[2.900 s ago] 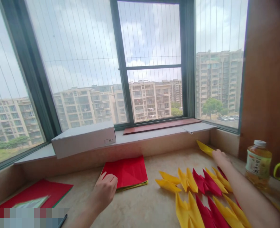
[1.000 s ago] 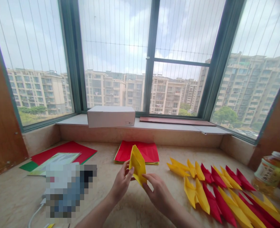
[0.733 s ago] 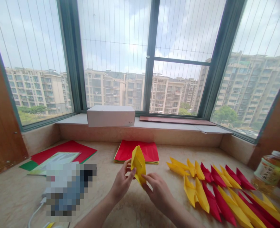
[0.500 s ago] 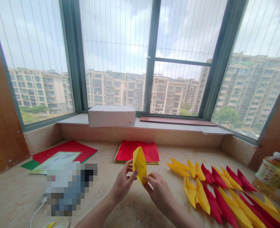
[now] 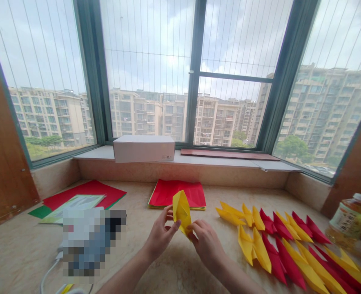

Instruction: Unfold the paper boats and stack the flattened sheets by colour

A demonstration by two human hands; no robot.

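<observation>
A folded yellow paper piece (image 5: pixel 182 210) is held up between both hands over the counter, its pointed top tilted away from me. My left hand (image 5: pixel 162 230) pinches its left side, with the thumb on the near face. The fingers of my right hand (image 5: pixel 206 241) grip its lower right edge; some fingertips are hidden behind the paper. Behind it lies a stack of red and yellow paper sheets (image 5: pixel 180 192). To the right stand folded yellow paper shapes (image 5: pixel 254 247) and folded red paper shapes (image 5: pixel 283 261) in two rows.
A drink bottle (image 5: pixel 350 218) stands at the far right. On the left are red paper sheets (image 5: pixel 88 190), a pale printed sheet (image 5: pixel 76 204), a blurred-out object (image 5: pixel 88 241) and a white cable (image 5: pixel 45 271). A white box (image 5: pixel 143 149) rests on the window ledge (image 5: pixel 229 163).
The yellow paper has turned slightly and shifted a little to the right within both hands. Both hands keep their hold, and the view has moved very slightly.
</observation>
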